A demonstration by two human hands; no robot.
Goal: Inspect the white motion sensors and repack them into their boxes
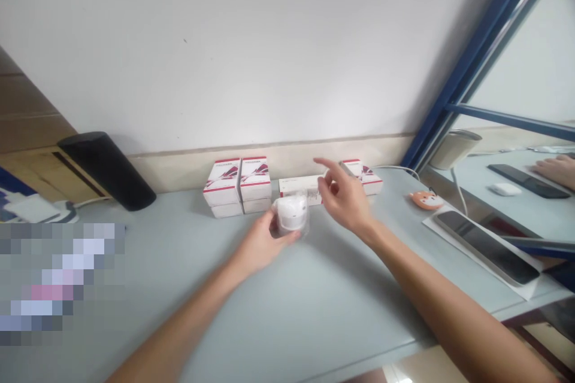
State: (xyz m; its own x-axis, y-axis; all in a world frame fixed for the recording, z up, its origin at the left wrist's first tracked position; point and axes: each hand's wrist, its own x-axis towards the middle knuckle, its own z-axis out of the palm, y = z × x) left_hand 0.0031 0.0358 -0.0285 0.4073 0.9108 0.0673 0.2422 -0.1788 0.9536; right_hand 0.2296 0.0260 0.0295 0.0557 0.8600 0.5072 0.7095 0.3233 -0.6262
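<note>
My left hand [260, 243] is closed around a white, rounded plastic device [291, 215] in a clear plastic bag, just above the table. Its thumb and fingers grip the device from the left and below. Up and to the right of it, my right hand [344, 196] hovers with the index finger stretched out and the other fingers loosely bent. Nothing shows in that hand. Behind the device lies a long white box [287, 185] with a red stripe, partly hidden. A white and red box [372, 178] stands behind my right hand.
Two stacks of white and red boxes [222, 191] stand by the wall. A black cylinder [108, 170] leans at the left, near a white charger [36, 208]. At the right are an orange animal-shaped item [426, 200], a phone [487, 245] and a beige cup [456, 149].
</note>
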